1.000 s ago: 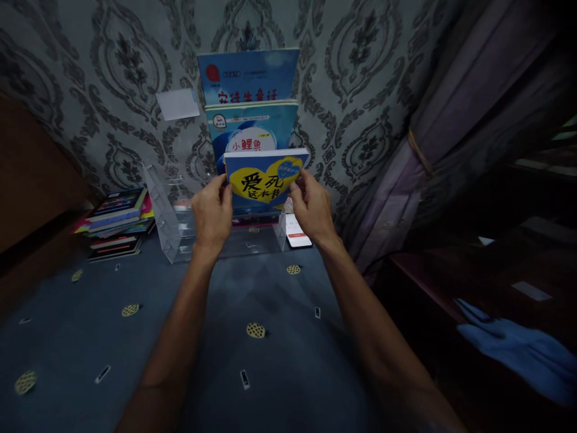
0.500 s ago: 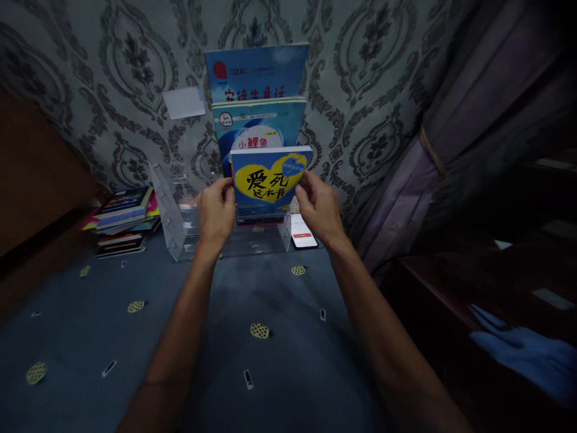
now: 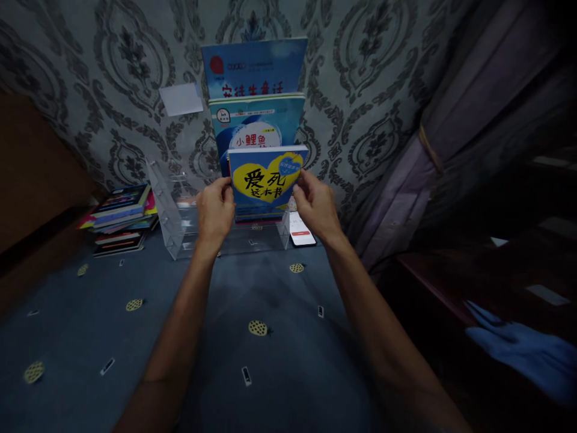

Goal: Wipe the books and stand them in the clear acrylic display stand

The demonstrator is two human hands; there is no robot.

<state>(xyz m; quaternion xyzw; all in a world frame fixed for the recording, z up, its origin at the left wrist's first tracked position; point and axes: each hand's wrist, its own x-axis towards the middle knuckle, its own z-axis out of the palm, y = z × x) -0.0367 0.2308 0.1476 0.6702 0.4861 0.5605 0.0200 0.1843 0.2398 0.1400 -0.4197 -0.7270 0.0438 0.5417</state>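
Between my hands stands a blue book with a yellow heart [image 3: 265, 180] on its cover, upright at the right part of a clear acrylic rack [image 3: 169, 222]. My left hand [image 3: 215, 210] pinches its left edge, and my right hand [image 3: 317, 203] grips its right edge. Behind it rises a teal-blue book [image 3: 288, 120] with a white oval. Taller still, a blue book with red lettering [image 3: 256, 69] stands at the back. The lower part of the held book meets the rack's tiers; I cannot tell whether it rests fully on one.
A pile of books [image 3: 121, 216] lies left of the rack. Right of the rack is a lit phone [image 3: 301, 230]. The patterned cloth [image 3: 180, 355] covers the table. A tied curtain [image 3: 406, 180] hangs at the right, with blue fabric [image 3: 523, 349] lower down.
The view has shifted slightly. Both hands keep their hold on the blue book with the yellow heart, which stays nearly in place in front of the other books.
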